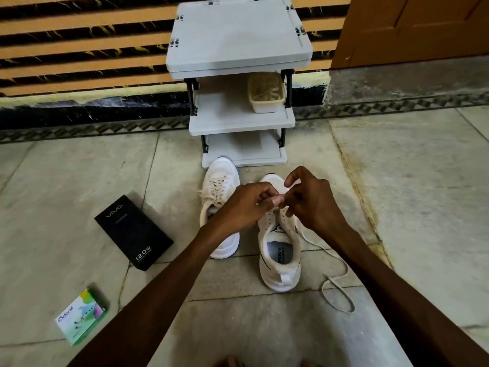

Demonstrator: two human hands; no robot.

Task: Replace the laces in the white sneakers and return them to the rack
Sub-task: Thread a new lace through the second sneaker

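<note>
a pale stone tile floor (397,181) fills most of the view. a grey three-shelf rack (238,35) stands on it against a striped wall. the middle shelf carries a cream tub (266,104) at its right end, with pale laces coiled inside.

two white sneakers sit on the floor just in front of the rack, toes pointing at it. the laced sneaker (221,176) is the one nearer the rack, its toe almost touching the bottom shelf. the second sneaker (280,260) stands just beside it on the right, its eyelets showing bare holes and its insole open to view.

a black box (133,231) lies flat to the left of the sneakers. a small green box (82,316) lies nearer the person, well apart from the shoes.

both hands meet over the upper eyelets of the second sneaker. the left hand (246,205) has its fingers curled, thumb and forefinger pinching the lace (338,290). the right hand (312,202) also has curled fingers gripping it, forefinger hooked upward. the lace trails from under the right wrist and ends in a loose loop on the floor, right of the shoe.
</note>
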